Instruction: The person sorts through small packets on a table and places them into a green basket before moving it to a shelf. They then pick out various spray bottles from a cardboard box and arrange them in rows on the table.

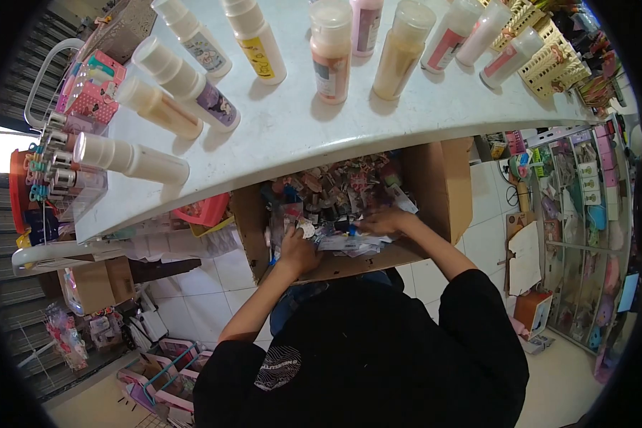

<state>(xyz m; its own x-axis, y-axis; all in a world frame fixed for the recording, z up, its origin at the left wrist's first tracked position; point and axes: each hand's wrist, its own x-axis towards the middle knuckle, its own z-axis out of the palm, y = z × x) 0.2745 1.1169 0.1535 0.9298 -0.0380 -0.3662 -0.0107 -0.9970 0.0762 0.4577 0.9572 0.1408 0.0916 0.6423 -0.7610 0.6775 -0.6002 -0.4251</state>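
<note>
An open cardboard box (458, 189) full of small packaged items (335, 187) sits below the table edge, close to my body. My left hand (297, 251) is inside its left front part, fingers bent beside a whitish piece (306, 227); whether they grip anything is hidden. My right hand (382, 222) reaches in from the right, its fingertips at a small dark and blue item (345, 227); I cannot make out if it is gripped. Clear plastic packets (342, 244) lie between the hands along the front wall.
Several bottles (330, 53) stand on the white table (285, 128) above the box. A red container (205, 209) is left of the box. Shelves (585, 246) with goods stand at the right, and pink baskets (171, 371) are on the floor at lower left.
</note>
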